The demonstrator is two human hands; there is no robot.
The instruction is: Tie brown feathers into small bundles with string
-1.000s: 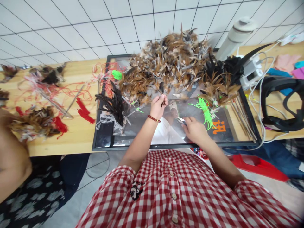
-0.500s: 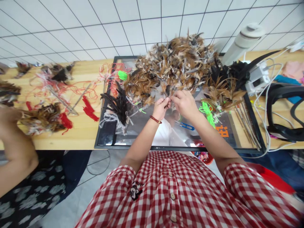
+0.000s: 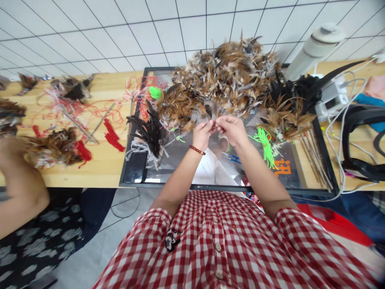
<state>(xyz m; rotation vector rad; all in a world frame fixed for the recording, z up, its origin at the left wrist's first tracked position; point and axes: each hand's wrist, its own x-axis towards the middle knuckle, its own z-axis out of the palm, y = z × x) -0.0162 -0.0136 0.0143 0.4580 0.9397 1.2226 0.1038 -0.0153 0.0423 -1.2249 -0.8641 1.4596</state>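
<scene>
My left hand and my right hand meet over the glass-topped frame, fingertips pinched close together. Between them stand small brown and grey feathers, their lower ends hidden by my fingers. Both hands are closed in a pinch on these feathers. Right behind lies a large heap of brown feathers. To the left on the glass is a bundle of black feathers with pale ties. A hank of bright green string lies to the right of my right forearm, and blue scissors handles show partly beside that forearm.
At the right stand a white bottle, a white charger with cables and a black headset. Thin sticks lie along the frame's right side. Another person's arm is at the left, beside feather bundles and red string.
My right hand has turned and lowered slightly, its fingertips now level with my left ones. The feathers between my hands stand more spread. The view has shifted slightly.
</scene>
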